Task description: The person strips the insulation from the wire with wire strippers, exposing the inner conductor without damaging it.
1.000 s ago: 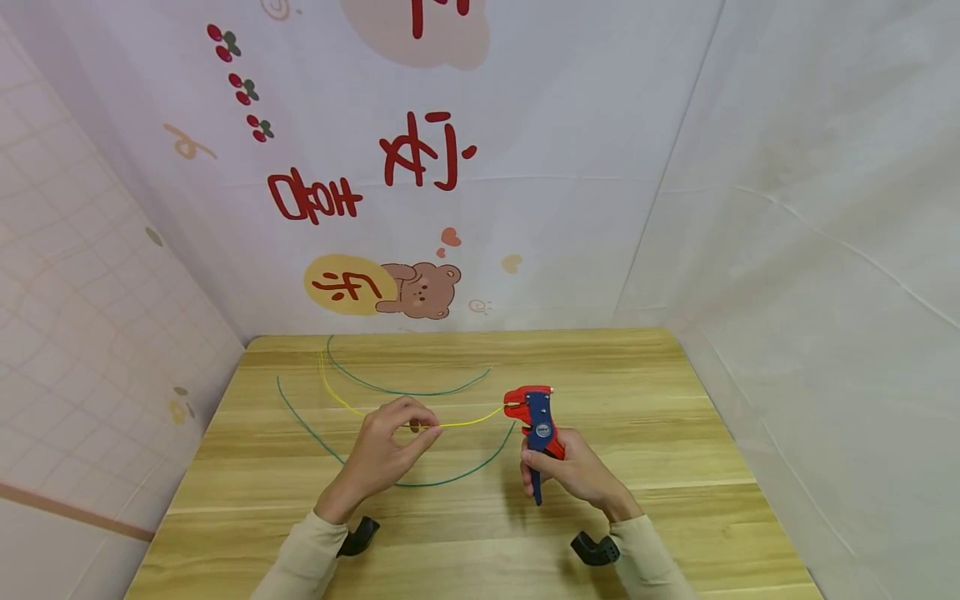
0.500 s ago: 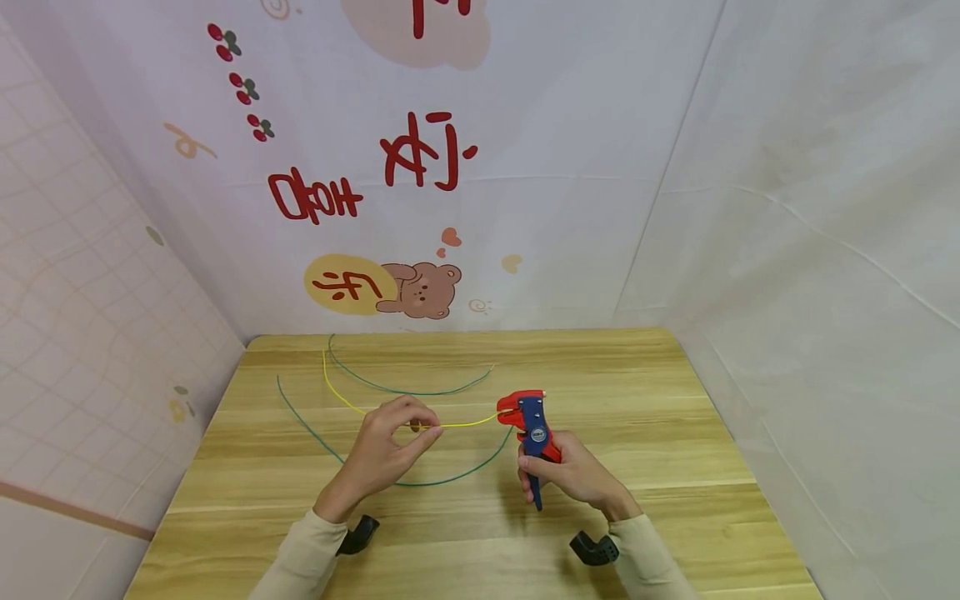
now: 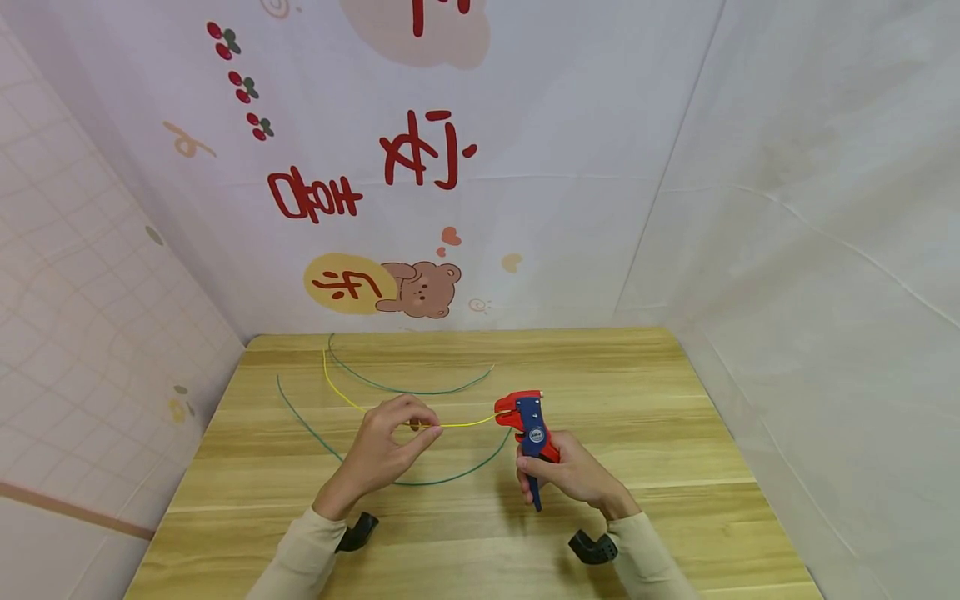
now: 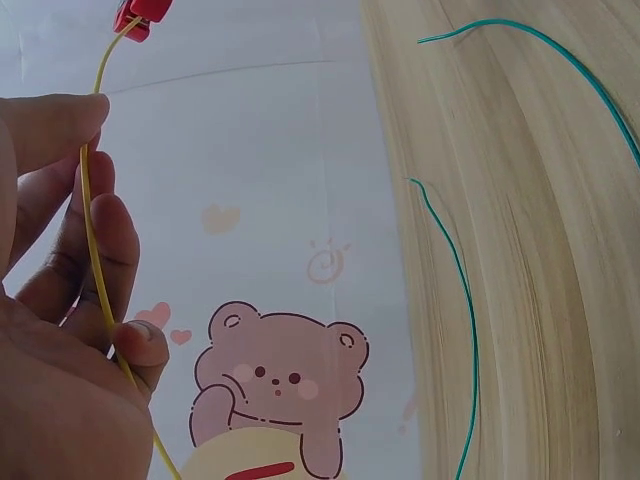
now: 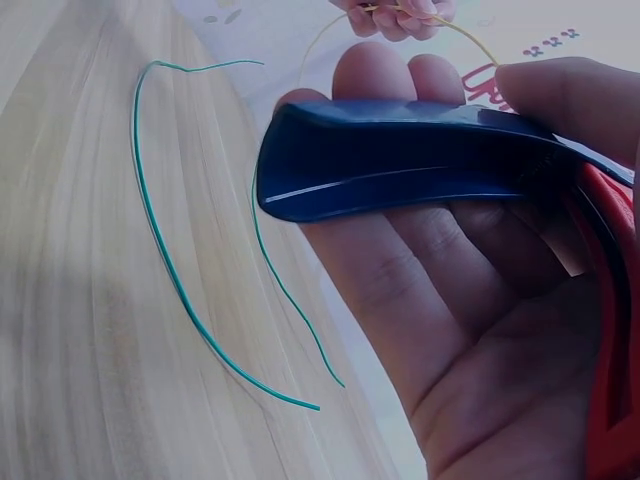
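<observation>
My left hand (image 3: 386, 446) pinches a yellow wire (image 3: 467, 424) between thumb and fingertips above the table. Its right end enters the red jaws of a red and blue wire stripper (image 3: 534, 425); the tip inside is hidden. Around the stripper's handles curl the fingers of my right hand (image 3: 566, 471). The blue handle (image 5: 400, 165) lies across those fingers in the right wrist view. From the left hand the rest of the yellow wire trails back to the left. In the left wrist view the wire (image 4: 98, 260) runs along the palm.
One green wire (image 3: 450, 481) curves on the wooden table (image 3: 637, 400) below and behind the left hand. Another green wire (image 3: 420, 392) lies farther back. A printed cloth wall (image 3: 562, 208) rises behind the table, with more cloth on both sides.
The wire stripper has shifted slightly left and down with the yellow wire still in its jaws. The trailing yellow end has moved a little. My left hand has stayed in place.
</observation>
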Action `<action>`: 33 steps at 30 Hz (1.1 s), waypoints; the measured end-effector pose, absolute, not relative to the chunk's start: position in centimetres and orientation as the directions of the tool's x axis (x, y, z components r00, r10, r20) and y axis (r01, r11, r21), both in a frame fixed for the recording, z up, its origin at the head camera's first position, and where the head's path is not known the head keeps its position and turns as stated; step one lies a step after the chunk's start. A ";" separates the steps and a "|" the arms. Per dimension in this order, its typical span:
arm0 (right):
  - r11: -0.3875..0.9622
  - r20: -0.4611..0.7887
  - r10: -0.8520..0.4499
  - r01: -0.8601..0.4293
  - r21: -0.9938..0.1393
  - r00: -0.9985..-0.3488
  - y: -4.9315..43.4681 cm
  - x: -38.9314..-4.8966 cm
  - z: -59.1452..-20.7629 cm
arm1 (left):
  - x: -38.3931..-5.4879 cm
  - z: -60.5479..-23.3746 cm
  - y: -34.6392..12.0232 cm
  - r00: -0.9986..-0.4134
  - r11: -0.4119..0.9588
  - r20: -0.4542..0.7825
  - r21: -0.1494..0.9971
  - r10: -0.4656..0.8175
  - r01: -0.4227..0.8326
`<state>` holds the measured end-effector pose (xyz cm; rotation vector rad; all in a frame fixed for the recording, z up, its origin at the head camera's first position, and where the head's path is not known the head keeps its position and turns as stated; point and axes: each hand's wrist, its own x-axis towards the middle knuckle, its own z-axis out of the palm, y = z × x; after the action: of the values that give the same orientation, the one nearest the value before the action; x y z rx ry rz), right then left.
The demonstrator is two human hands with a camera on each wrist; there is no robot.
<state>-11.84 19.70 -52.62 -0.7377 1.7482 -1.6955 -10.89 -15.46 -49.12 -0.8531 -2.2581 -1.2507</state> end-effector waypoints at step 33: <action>-0.031 -0.002 -0.762 0.039 -0.999 -0.648 19.4 -11.6 -53.2 | -11.0 -49.1 -15.7 -0.725 0.402 0.609 0.606 0.321 0.687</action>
<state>-11.58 19.39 -53.16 -0.7647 1.6584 -1.7408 -11.00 -15.71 -49.15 -0.8664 -2.2666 -1.2570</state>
